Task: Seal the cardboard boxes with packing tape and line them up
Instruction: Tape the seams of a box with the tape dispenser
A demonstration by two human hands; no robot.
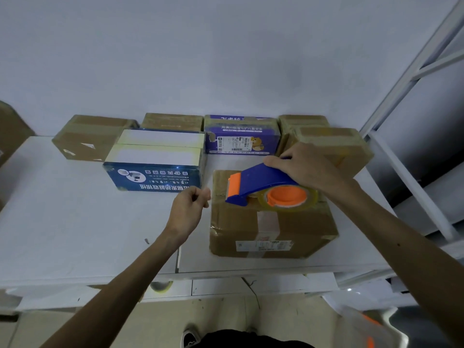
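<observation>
nearest the front edge of the white table (75, 222) a brown cardboard box (273, 229) is seen, with a blue and orange tape dispenser (258, 183) laid on its top and gripped over the handle by the right hand (308, 169), the clear tape roll (311, 197) turned toward the camera. the left hand (188, 209) is held just beside the box's upper left edge with fingers curled toward the thumb, and whether anything is pinched between them cannot be told. behind, a blue printed box (155, 169), a purple printed box (241, 139) and several taped brown boxes (85, 136) are ranged along the wall side of the table.
</observation>
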